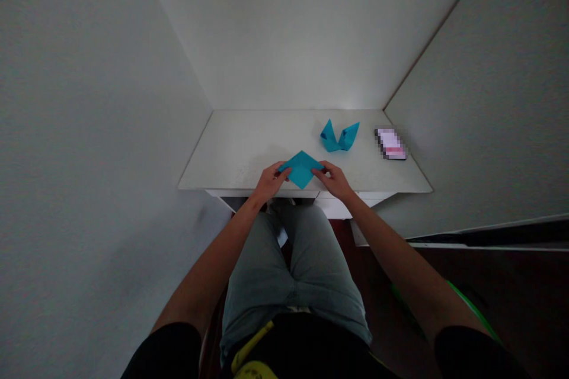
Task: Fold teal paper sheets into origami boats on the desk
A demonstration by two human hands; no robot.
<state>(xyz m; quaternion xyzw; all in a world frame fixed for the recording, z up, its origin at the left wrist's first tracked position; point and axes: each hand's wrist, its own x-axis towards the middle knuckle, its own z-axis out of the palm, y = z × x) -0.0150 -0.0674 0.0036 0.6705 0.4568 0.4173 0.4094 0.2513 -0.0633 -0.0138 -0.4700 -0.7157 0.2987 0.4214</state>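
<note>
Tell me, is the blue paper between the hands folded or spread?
Folded, it seems: the blue paper makes a diamond with a faint crease, between the left hand and right hand.

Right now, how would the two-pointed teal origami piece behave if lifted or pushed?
The teal origami piece looks like thin folded paper, so probably light and easily crushed. Its points stand raised, so a push may tip it.

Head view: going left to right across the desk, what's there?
Left hand → teal paper diamond → folded teal paper piece → pixelated flat rectangular item
</note>
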